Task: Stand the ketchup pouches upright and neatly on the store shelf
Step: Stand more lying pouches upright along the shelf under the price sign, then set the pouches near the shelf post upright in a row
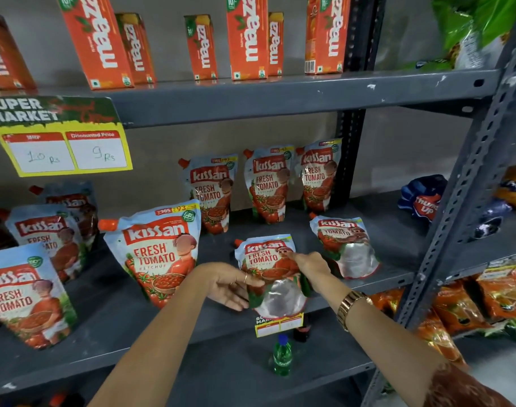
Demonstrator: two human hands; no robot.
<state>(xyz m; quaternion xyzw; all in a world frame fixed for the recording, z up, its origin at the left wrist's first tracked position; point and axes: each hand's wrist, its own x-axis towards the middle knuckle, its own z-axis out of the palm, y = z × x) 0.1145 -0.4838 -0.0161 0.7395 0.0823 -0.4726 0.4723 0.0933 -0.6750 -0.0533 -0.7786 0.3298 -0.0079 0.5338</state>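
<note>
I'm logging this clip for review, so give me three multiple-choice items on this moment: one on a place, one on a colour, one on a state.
1. Where do the Maaza cartons stand?
A. On the shelf above the ketchup pouches
B. On the floor
C. Beside the green bottle

2. What colour is the cap of the green bottle?
A. Red
B. Blue
C. White

3. How does the pouch being handled lie?
A. Upright against the back wall
B. Tipped back, silver base toward the camera
C. Hanging from a hook

Answers:
1 A: the cartons sit on the upper shelf.
2 B: a blue cap tops the bottle.
3 B: its silver base shows, with the left hand at its side and the right hand on its front.
</note>
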